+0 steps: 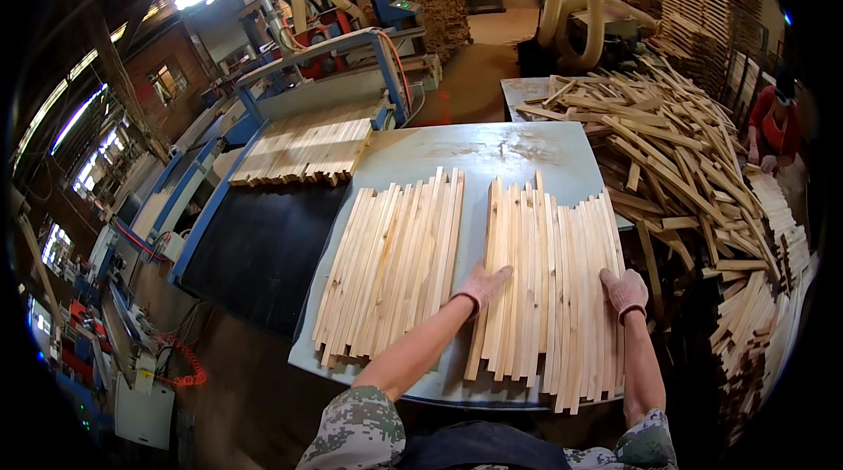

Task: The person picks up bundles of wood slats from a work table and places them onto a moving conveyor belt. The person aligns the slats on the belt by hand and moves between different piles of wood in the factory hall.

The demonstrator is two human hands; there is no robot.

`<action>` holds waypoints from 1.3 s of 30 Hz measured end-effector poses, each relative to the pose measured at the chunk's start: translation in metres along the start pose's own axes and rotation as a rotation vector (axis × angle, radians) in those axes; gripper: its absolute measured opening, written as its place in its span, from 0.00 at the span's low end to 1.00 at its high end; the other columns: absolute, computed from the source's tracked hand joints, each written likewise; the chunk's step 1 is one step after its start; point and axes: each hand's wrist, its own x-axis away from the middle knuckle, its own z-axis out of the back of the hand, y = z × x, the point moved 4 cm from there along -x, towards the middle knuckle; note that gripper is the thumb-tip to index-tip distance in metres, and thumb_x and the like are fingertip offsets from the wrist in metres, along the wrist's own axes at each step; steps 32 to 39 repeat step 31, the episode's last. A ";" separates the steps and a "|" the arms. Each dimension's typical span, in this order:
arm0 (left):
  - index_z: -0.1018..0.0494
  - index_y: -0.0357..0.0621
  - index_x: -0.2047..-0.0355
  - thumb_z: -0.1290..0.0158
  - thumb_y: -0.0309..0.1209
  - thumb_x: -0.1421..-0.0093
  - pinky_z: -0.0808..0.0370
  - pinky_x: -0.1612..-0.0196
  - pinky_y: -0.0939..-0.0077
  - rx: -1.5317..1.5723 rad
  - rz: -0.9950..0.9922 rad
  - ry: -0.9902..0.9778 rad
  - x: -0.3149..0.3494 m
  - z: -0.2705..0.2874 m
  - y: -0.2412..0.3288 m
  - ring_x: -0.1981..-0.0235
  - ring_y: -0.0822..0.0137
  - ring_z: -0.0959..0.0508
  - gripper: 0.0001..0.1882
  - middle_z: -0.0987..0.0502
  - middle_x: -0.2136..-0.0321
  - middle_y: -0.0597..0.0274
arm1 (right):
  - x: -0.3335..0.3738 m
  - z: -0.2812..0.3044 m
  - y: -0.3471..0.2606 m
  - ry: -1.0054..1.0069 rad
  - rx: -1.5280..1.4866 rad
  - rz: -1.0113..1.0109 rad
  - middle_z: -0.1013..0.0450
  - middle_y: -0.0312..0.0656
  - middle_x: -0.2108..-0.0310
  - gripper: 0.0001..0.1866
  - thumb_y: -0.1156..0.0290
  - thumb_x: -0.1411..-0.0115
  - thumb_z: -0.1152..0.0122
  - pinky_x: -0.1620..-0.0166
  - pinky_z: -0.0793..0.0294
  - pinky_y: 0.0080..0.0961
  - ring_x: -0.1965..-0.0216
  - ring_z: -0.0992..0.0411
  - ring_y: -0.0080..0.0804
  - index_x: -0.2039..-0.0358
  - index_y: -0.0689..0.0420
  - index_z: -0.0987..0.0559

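Side by side on a pale table (413, 147) lie two flat rows of light wooden strips. The right row of wooden strips (551, 294) is between my two gloved hands. My left hand (482, 286) grips its left edge, the thumb lying over the outer strips. At the right edge, my right hand (625, 292) holds the outermost strips, its thumb on top. The fingers below both thumbs are partly hidden. A separate left row of wooden strips (391, 268) lies apart from my hands, near my left forearm. The strip ends in both rows are uneven.
A blue-framed machine (386, 75) stands at the far left, with another row of strips (303, 143) on its black belt (255, 242). Beyond the table's right side is a heap of loose wood (676, 154). A person in red (777, 123) stands at the far right.
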 end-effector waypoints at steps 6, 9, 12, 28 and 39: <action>0.17 0.34 0.49 0.50 0.72 0.38 0.23 0.39 0.56 -0.598 0.107 -0.120 -0.007 0.051 0.083 0.44 0.46 0.18 0.47 0.17 0.48 0.40 | -0.041 0.008 -0.029 -0.051 -0.001 0.042 0.18 0.63 0.55 0.41 0.34 0.41 0.35 0.47 0.20 0.47 0.50 0.19 0.59 0.57 0.67 0.14; 0.18 0.35 0.47 0.50 0.71 0.37 0.22 0.40 0.54 -0.684 0.012 -0.074 -0.004 0.068 0.095 0.45 0.44 0.17 0.46 0.16 0.48 0.39 | -0.044 0.007 -0.032 -0.100 -0.004 0.071 0.18 0.63 0.55 0.41 0.33 0.41 0.37 0.47 0.21 0.48 0.50 0.20 0.60 0.57 0.66 0.14; 0.25 0.36 0.36 0.49 0.68 0.36 0.25 0.36 0.52 -0.566 -0.278 0.178 -0.006 0.099 0.063 0.39 0.43 0.21 0.47 0.21 0.40 0.39 | -0.048 0.003 -0.031 -0.118 0.020 0.075 0.19 0.64 0.56 0.42 0.32 0.41 0.38 0.48 0.22 0.49 0.50 0.20 0.61 0.58 0.67 0.14; 0.35 0.42 0.27 0.43 0.59 0.37 0.31 0.30 0.53 -0.463 0.287 0.706 0.029 0.327 -0.189 0.32 0.43 0.29 0.46 0.30 0.32 0.43 | 0.010 -0.050 -0.128 -0.156 0.039 0.114 0.18 0.64 0.54 0.44 0.32 0.37 0.42 0.45 0.22 0.47 0.49 0.20 0.59 0.54 0.71 0.17; 0.36 0.43 0.27 0.43 0.60 0.37 0.31 0.30 0.53 -0.465 0.286 0.686 0.035 0.353 -0.205 0.31 0.44 0.30 0.47 0.31 0.31 0.44 | 0.025 -0.058 -0.136 -0.151 0.000 0.069 0.18 0.65 0.56 0.43 0.33 0.37 0.42 0.43 0.24 0.46 0.49 0.20 0.59 0.54 0.70 0.17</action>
